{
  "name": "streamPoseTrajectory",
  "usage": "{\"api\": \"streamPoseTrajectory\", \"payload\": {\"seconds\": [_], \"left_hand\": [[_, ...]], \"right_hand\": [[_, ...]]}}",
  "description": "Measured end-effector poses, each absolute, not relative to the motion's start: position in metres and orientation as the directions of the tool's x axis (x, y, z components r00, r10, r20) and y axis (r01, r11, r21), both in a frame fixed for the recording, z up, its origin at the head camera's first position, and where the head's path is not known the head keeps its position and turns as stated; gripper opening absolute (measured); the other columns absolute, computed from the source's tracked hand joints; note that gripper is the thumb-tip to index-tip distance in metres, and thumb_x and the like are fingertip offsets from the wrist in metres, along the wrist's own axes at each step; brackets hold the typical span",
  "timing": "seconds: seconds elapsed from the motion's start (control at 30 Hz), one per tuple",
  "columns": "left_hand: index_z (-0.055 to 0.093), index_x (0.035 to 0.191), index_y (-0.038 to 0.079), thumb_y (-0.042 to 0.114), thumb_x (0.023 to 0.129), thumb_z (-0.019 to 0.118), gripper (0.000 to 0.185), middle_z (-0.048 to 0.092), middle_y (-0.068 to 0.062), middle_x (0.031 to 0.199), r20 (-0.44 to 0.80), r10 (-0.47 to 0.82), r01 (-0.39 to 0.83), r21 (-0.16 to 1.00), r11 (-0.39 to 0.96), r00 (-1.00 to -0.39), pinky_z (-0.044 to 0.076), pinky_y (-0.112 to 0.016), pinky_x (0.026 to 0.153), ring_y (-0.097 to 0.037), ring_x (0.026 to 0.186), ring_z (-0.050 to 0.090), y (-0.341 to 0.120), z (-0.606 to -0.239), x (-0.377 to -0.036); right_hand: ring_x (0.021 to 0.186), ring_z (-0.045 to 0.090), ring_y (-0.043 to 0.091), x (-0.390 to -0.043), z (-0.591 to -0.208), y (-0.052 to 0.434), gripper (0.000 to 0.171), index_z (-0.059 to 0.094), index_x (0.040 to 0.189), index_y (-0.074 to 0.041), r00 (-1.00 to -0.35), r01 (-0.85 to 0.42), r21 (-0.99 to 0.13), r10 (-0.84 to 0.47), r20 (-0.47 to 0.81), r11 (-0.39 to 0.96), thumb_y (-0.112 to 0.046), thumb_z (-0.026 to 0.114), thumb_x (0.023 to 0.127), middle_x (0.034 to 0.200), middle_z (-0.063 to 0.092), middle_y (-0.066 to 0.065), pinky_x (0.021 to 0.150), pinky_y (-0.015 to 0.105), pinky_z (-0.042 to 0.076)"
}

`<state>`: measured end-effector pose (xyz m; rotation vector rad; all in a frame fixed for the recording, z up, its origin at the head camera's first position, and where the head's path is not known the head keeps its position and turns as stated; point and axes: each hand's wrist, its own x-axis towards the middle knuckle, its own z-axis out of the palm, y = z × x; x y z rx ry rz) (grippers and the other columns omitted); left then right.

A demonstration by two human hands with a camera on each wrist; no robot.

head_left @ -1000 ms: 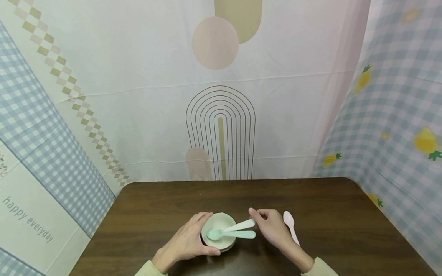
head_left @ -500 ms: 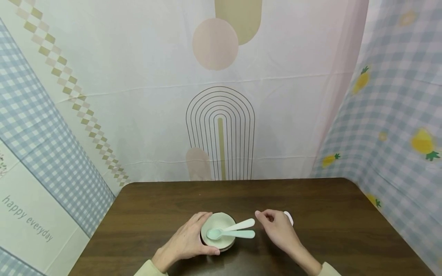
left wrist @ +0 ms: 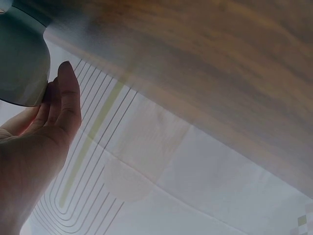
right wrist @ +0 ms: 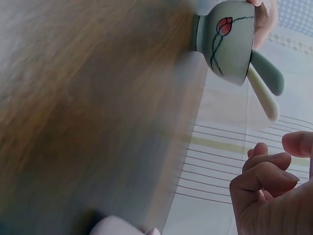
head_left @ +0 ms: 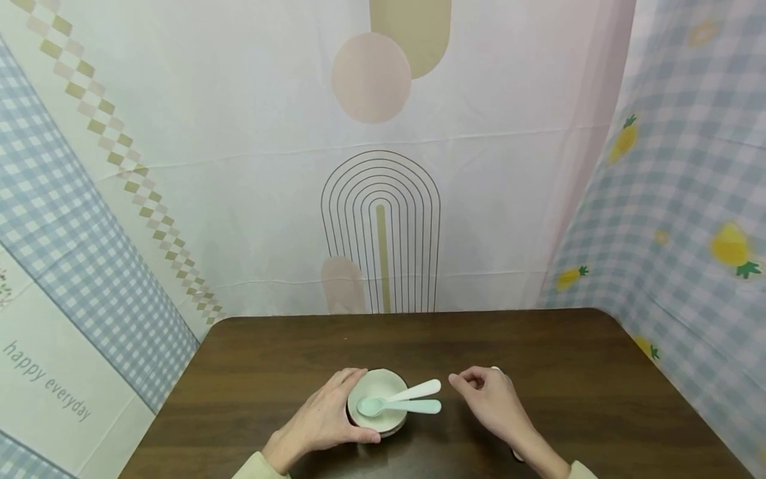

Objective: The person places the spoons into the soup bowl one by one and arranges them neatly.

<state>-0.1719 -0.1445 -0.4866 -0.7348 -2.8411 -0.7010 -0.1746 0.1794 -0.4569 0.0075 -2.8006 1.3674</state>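
1. Head view shows the left hand (head_left: 326,419) wrapped round the side of a small bowl (head_left: 378,401). Its fingers and thumb curl against the bowl and hold it on the brown table (head_left: 269,372).
2. Two spoons lie in the bowl, a green spoon (head_left: 397,405) and a white spoon (head_left: 415,390). Their handles stick out to the right, past the rim.
3. The right hand (head_left: 493,399) hangs just to the right of the spoon handles and does not touch them. Its fingers are loosely curled and hold nothing.
4. A pink spoon (head_left: 516,454) is almost all hidden under the right hand and wrist. Only small bits peek out.
5. The left wrist view shows just the fingers (left wrist: 66,98) against the bowl's round side (left wrist: 22,58). The rest of the bowl is cut off.
6. The right wrist view shows the bowl (right wrist: 227,41) with a red flower on it. The table there is blurry, and a pale shape at the bottom edge is too cut off to name.
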Motion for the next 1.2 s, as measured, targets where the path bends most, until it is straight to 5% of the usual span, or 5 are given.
{"api": "streamPoseTrajectory", "payload": {"seconds": [0.3,0.6,1.2], "left_hand": [[0.057,0.155,0.005,0.069,0.071,0.094,0.112,0.064,-0.008,0.150,0.223,0.430,0.484,0.414,0.771,-0.875,0.059,-0.048,0.108,-0.028,0.137,0.065,-0.145,-0.486,-0.173],[0.057,0.154,0.005,0.069,0.071,0.094,0.112,0.065,-0.008,0.150,0.226,0.428,0.484,0.410,0.773,-0.875,0.059,-0.046,0.108,-0.027,0.136,0.065,-0.145,-0.487,-0.173],[0.057,0.154,0.004,0.069,0.071,0.094,0.112,0.065,-0.008,0.150,0.232,0.431,0.489,0.405,0.772,-0.872,0.059,-0.046,0.108,-0.027,0.136,0.065,-0.145,-0.488,-0.173]], "right_hand": [[0.063,0.050,0.009,-0.171,-0.463,0.191,0.018,0.082,0.096,-0.012,-1.000,-0.004,-0.780,0.017,0.020,0.626,-0.029,0.079,0.100,0.074,0.066,-0.004,0.067,0.024,0.043],[0.063,0.053,0.011,-0.170,-0.465,0.202,0.017,0.081,0.091,-0.010,-0.999,0.029,-0.764,0.044,-0.001,0.645,-0.026,0.081,0.096,0.072,0.068,-0.003,0.057,0.025,0.042],[0.070,0.053,0.013,-0.169,-0.473,0.217,0.020,0.077,0.081,-0.014,-0.996,0.084,-0.708,0.079,-0.040,0.702,-0.029,0.083,0.094,0.068,0.063,-0.005,0.060,0.026,0.042]]}}
